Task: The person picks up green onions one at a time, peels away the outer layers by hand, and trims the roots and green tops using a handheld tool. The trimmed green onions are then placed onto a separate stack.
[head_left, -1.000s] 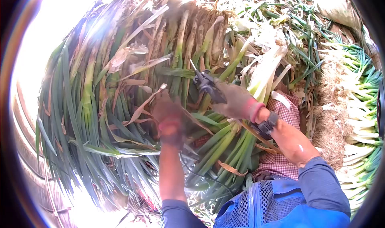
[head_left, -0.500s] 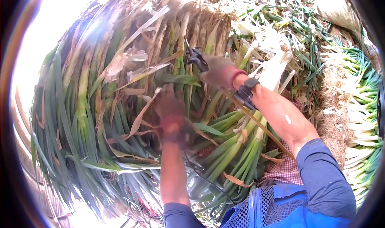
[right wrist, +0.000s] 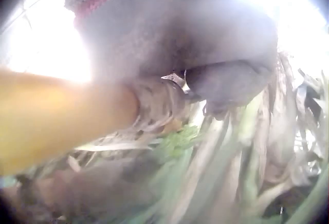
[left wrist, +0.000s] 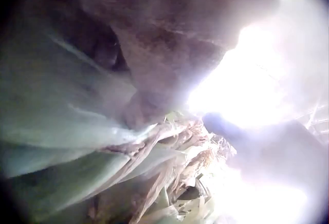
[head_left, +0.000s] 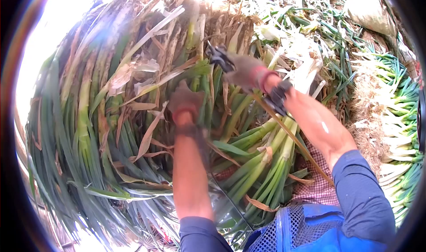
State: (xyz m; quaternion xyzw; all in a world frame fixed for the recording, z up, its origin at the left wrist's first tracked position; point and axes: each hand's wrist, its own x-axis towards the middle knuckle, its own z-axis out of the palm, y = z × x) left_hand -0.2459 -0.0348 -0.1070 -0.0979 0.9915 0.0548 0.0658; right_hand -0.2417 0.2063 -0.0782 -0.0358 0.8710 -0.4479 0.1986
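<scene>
A thick pile of green onions (head_left: 84, 132) lies in front of me, roots away and long leaves toward me. Among its stalks my gloved left hand (head_left: 186, 102) has its fingers curled on green onion leaves; in the left wrist view the glove (left wrist: 164, 54) hides most of that grip. My gloved right hand (head_left: 248, 72) grips a black air blow gun (head_left: 220, 59) with a thin metal nozzle, held over the stalks and pointing away to the left. A yellow hose (head_left: 301, 148) runs back from it under my forearm; its coupling (right wrist: 154, 103) shows in the right wrist view.
More green onions (head_left: 266, 159) lie loose near my lap, by a checked cloth (head_left: 317, 176). Trimmed green onions (head_left: 397, 168) with white stems line the right side. Peeled scraps (head_left: 293, 12) are heaped at the back, near a pale sack (head_left: 370, 10). A dark cable (head_left: 230, 203) trails beside my left forearm.
My right hand has moved left and away from me with the air blow gun. The left hand has gone slightly farther in, and its fingers have curled. A green leaf beside it has tilted up.
</scene>
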